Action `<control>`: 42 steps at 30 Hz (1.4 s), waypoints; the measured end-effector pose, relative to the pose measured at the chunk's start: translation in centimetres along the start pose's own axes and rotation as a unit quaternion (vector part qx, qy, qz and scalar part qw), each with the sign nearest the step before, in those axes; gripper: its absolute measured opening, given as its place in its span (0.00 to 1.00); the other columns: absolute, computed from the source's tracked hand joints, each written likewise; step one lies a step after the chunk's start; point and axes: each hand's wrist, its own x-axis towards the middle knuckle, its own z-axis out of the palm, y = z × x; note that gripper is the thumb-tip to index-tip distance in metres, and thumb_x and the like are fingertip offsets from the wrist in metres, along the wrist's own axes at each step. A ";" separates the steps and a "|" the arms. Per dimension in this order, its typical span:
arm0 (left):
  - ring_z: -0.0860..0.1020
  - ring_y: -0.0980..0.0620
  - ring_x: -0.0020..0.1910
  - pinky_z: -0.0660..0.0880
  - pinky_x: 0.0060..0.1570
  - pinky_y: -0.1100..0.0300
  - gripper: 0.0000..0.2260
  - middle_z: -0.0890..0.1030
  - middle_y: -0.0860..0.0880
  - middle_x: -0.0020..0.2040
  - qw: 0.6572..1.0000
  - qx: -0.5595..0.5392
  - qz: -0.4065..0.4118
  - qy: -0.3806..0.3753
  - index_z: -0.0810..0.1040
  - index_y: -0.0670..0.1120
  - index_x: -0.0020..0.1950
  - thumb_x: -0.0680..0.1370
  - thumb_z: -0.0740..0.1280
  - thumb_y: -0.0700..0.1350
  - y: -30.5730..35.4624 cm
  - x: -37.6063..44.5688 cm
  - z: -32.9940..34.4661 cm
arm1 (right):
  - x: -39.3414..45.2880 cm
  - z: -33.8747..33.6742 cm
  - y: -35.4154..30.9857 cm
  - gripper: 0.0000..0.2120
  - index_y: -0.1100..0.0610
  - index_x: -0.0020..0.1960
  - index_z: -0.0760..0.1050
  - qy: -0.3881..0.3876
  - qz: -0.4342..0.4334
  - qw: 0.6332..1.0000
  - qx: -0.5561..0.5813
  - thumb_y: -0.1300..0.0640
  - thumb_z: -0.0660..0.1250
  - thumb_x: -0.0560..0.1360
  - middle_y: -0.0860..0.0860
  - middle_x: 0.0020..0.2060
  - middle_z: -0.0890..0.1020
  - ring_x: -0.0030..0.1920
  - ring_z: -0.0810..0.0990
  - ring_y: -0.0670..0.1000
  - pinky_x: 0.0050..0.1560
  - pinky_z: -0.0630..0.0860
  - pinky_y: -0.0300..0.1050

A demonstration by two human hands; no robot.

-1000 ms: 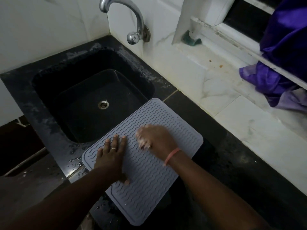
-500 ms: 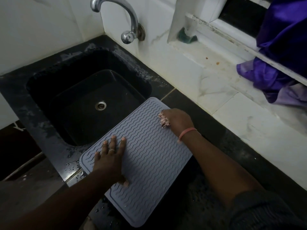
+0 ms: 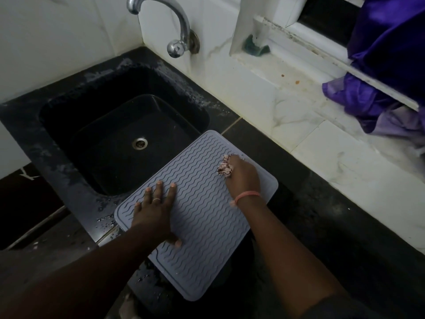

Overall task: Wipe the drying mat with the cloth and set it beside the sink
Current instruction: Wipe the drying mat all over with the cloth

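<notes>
A grey, wavy-ribbed drying mat lies on the dark counter with its far corner overhanging the black sink. The left hand presses flat near the mat's left edge, fingers spread, likely to pin it against sliding. The right hand bunches a small pale cloth against the mat's far right edge, mid-wipe.

Dark counter, grey drying mat on it
</notes>
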 end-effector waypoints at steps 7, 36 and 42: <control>0.32 0.38 0.79 0.47 0.77 0.35 0.71 0.28 0.46 0.80 1.000 0.010 -0.004 0.014 0.26 0.59 0.78 0.60 0.83 0.61 0.4 -0.2 -0.2 | -8.6 0.9 -6.3 0.18 0.50 0.63 0.75 -0.026 0.000 0.998 0.053 0.56 0.72 0.75 0.47 0.53 0.82 0.57 0.79 0.45 0.60 0.79 0.44; 0.35 0.39 0.80 0.46 0.77 0.45 0.63 0.32 0.46 0.81 0.997 -0.023 0.044 0.064 0.32 0.51 0.81 0.66 0.76 0.66 -4.0 -4.2 3.1 | -13.5 2.9 -9.6 0.20 0.48 0.65 0.72 -0.060 0.017 0.997 0.047 0.55 0.71 0.75 0.46 0.54 0.82 0.56 0.80 0.47 0.57 0.80 0.45; 0.38 0.37 0.81 0.52 0.78 0.44 0.59 0.35 0.42 0.82 0.997 0.012 0.052 0.055 0.32 0.47 0.82 0.71 0.75 0.63 -4.1 -4.4 2.6 | -17.7 2.7 -13.0 0.13 0.47 0.56 0.75 -0.150 0.006 0.977 0.150 0.46 0.72 0.74 0.46 0.49 0.84 0.50 0.82 0.46 0.51 0.80 0.46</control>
